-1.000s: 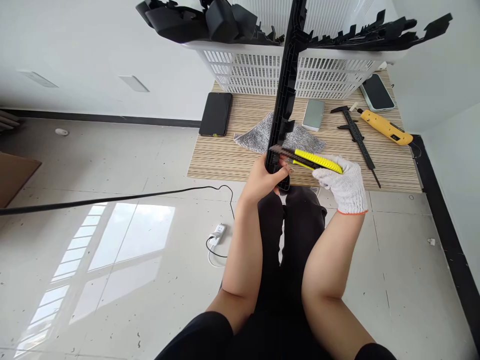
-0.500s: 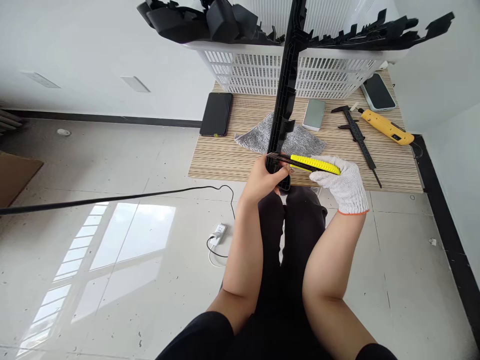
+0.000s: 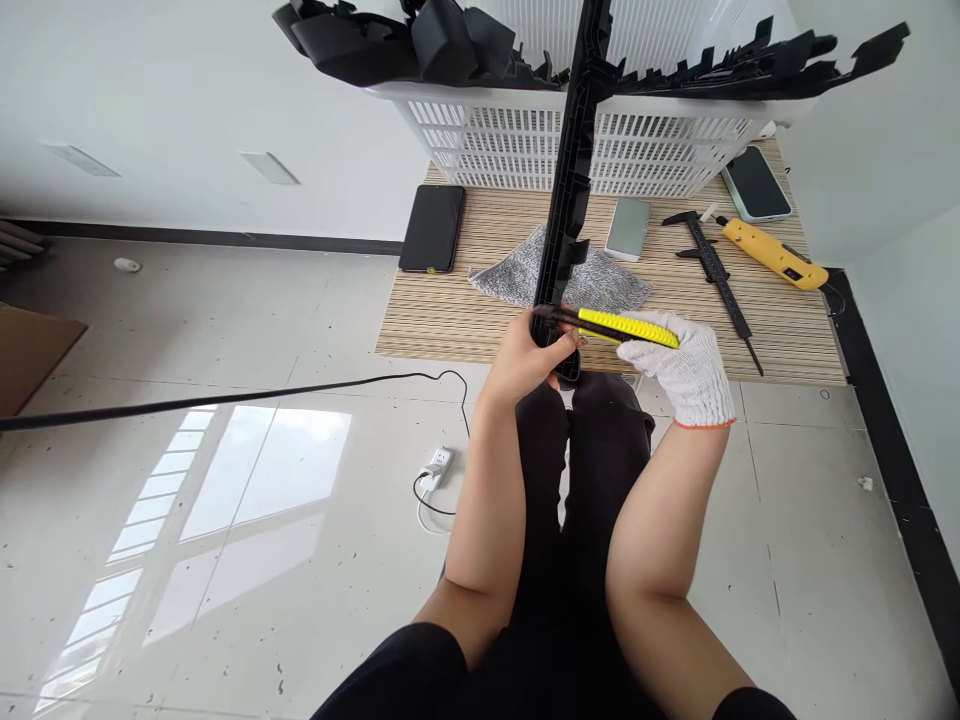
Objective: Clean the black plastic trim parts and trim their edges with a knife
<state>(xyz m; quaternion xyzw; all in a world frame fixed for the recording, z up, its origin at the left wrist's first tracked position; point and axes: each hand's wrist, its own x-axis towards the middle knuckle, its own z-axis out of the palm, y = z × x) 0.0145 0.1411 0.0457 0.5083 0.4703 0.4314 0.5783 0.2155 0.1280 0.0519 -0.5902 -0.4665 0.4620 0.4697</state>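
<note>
My left hand, bare, is closed around the near end of a long black plastic trim strip. The strip runs away from me, its ribbed and clipped side facing up, its far end over a white basket. My right hand, in a white knitted glove with an orange cuff edge, grips a yellow and black utility knife. The knife's dark front end lies across the strip beside my left thumb; whether the blade touches the plastic is hard to make out. Beneath the strip a grey cloth is spread on the table.
On the wood-patterned table lie a black tablet, a grey-green flat case, a caliper, a yellow corded tool and a phone. Behind stands the white basket with black plastic parts. A power strip rests on the floor.
My right hand and the knife have shifted very slightly left. The strip and my left hand look unmoved.
</note>
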